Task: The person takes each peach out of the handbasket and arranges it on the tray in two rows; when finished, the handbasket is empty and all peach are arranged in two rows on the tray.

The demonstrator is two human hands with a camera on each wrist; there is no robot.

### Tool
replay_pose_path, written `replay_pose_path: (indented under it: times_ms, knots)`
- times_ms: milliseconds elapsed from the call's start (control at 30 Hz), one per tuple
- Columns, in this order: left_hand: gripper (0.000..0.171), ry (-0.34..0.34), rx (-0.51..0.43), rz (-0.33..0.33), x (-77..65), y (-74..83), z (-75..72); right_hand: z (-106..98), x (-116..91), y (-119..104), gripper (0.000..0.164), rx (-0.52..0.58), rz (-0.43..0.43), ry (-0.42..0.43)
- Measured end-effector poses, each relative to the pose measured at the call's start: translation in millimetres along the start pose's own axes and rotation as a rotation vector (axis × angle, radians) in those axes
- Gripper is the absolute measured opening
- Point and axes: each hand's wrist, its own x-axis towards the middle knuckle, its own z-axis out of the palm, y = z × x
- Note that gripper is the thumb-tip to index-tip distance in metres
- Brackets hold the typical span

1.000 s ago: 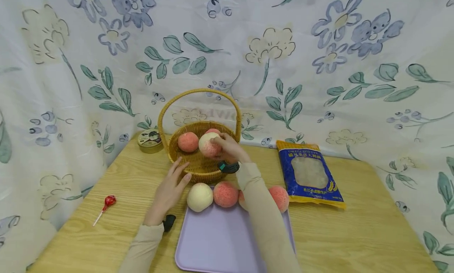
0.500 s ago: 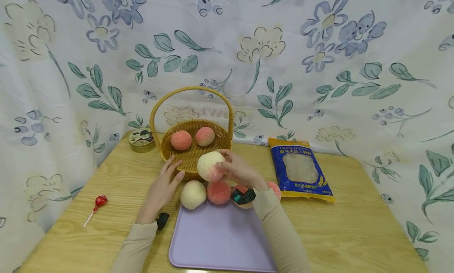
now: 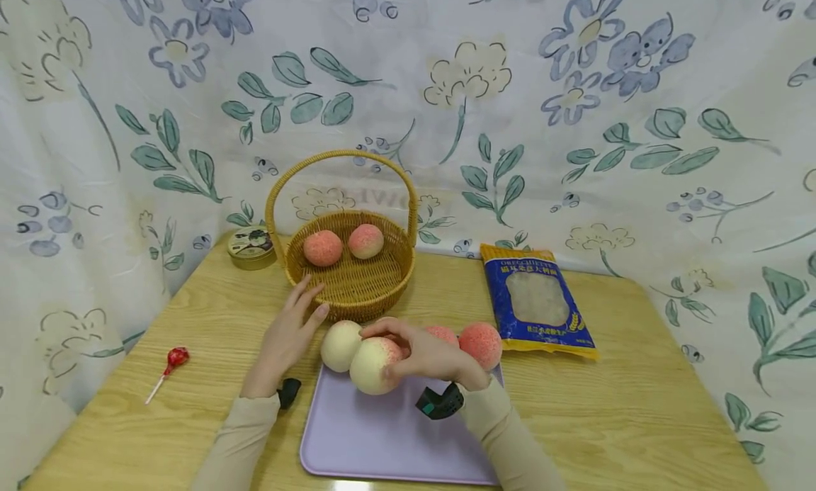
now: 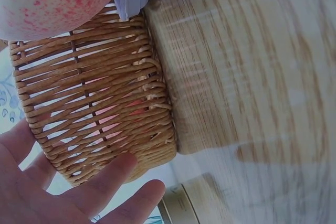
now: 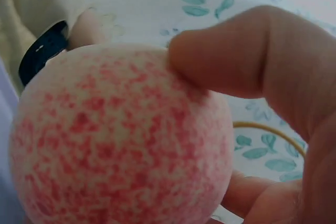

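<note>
Right hand [image 3: 433,355] pinches a peach [image 3: 371,368] over the tray [image 3: 382,434], thumb opposing fingers, presumably to secure its roundness. Left hand [image 3: 287,341], fingers spread by the basket [image 3: 366,309], perhaps to steady it.

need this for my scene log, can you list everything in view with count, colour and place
Table: 1, light wood, under everything
Curtain: 1, white with blue, green and cream floral print, behind the table
Basket: 1, golden-brown, far side of the table
Tray: 1, lavender, before the basket
Balls inside basket: 2, pink and pink-cream, towards its back
Balls at tray: at least 3, one cream, others pink, along its far edge; more may be hidden
Held ball: 1, cream with pink speckles, over the tray
Tin: 1, gold, left of the basket
Bag: 1, blue and yellow, right
Lollipop: 1, red, white stick, left
Sleeves: 2, beige, forearms
Wrist devices: 2, black, wrists
Left grip: 1, bare, by the basket's near rim
Right grip: 1, bare, around the held ball
</note>
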Motion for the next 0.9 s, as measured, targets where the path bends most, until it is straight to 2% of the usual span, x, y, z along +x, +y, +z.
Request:
replay_pose_path:
  times_ms: [200, 333, 567, 733, 900]
  knots:
    - [0.058, 0.004, -0.013, -0.007, -0.9, -0.5, 0.0, 21.5, 5.1, -8.2, 0.051, -0.307, 0.033, 0.046]
    - [0.058, 0.016, -0.016, 0.003, -1.2, 0.5, -0.3, 35.7, 12.8, -6.9, 0.044, -0.470, -0.003, 0.066]
    - [0.056, 0.000, -0.005, 0.000, 0.3, 2.0, -1.0, 51.5, 18.1, -5.8, 0.041, -0.526, -0.020, 0.108]
    - [0.056, -0.002, 0.001, -0.006, 1.0, 1.8, -1.4, 54.0, 18.3, -8.3, 0.041, -0.561, -0.013, 0.132]
    - [0.056, -0.004, 0.001, -0.003, 0.3, -0.2, 0.6, 51.6, 17.1, -10.4, 0.042, -0.569, 0.009, 0.109]
